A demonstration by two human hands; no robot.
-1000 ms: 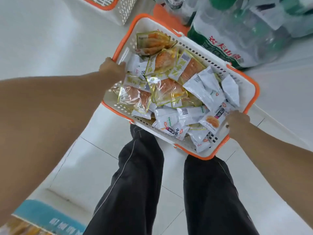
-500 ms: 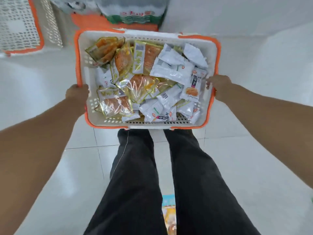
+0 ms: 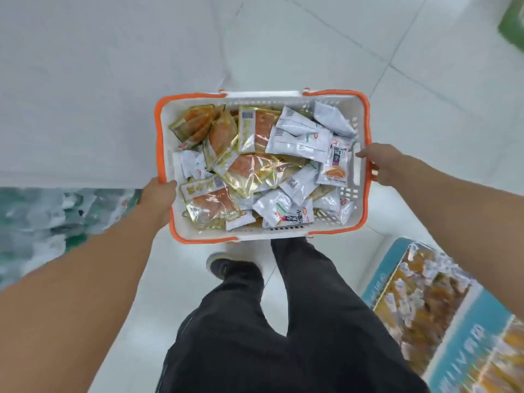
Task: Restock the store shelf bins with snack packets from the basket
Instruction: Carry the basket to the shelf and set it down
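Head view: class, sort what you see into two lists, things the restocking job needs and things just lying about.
Job: basket, snack packets, left hand, right hand, shelf bin.
Lying about: bottled-water packs, green box.

Dark printed characters are showing on the small white snack packets [image 3: 295,217], too blurred to read. Pale lettering is running along the blue cardboard carton [image 3: 467,344], equally unreadable.

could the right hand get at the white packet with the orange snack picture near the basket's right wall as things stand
Probably not at once: the right hand grips the right rim of the white plastic basket with orange trim, sharing its weight with the left hand. The white packet with the orange snack picture lies uncovered just inside, so letting go would free the way.
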